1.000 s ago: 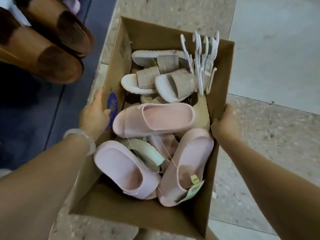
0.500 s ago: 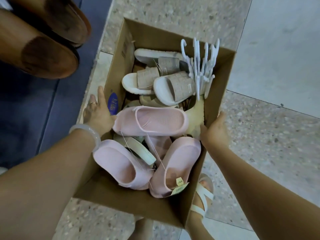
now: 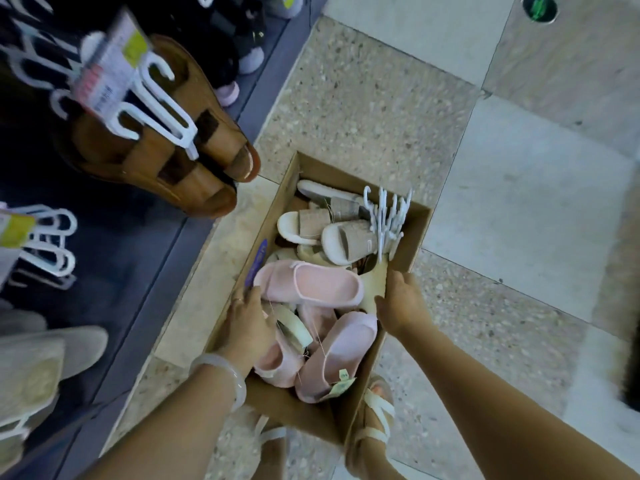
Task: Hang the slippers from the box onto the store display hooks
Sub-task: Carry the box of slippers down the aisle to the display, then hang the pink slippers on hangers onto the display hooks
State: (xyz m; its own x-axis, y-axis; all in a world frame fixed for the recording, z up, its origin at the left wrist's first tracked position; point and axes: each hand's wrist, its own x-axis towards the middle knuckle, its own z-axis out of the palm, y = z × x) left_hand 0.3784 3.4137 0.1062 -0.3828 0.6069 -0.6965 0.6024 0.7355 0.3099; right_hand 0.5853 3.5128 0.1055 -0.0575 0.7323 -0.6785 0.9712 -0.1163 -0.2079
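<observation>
Pink foam slippers (image 3: pixel 308 285) piled in brown cardboard box (image 3: pixel 287 407) on floor. Left hand (image 3: pixel 247 327) inside, seems gripping one; right hand (image 3: pixel 401 306) clutching box rim.

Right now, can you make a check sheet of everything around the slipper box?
Surface: speckled stone floor, box resting on it or held just above; cannot tell.
Job's things: cardboard box holding pink slippers, beige strap slippers, white plastic hangers.
Clutter: nothing seen.
Grippers: left hand inside the box on the pink slippers; right hand holds the box's right wall.
Cables: nothing seen.
Surroundings: brown sandals hanging on the display, left; person's sandalled feet below.
</observation>
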